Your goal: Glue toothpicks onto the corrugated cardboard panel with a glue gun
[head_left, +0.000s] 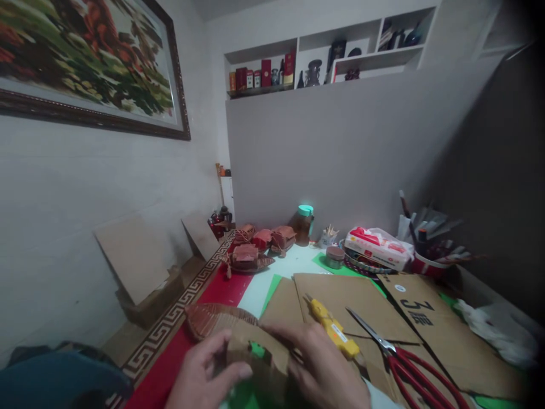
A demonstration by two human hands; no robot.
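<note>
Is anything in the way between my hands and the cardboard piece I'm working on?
Nothing visible: your left hand and right hand are directly on the cardboard piece, one at either side.

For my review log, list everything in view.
framed picture: one, multicoloured, left
shelf items: several, mixed, top
models: four, reddish, back
jar: one, brown, back
tub: one, pinkish, back
packet: one, red-white, back
tool pot: one, red, right
cardboard sheets: several, brown, right
scissors: one, red handles, right
tool: one, yellow, centre
leaf shape: one, reddish, front
held cardboard: one, brown, front
table: one, red and white, below
left hand, right hand: two, bare, front
</note>
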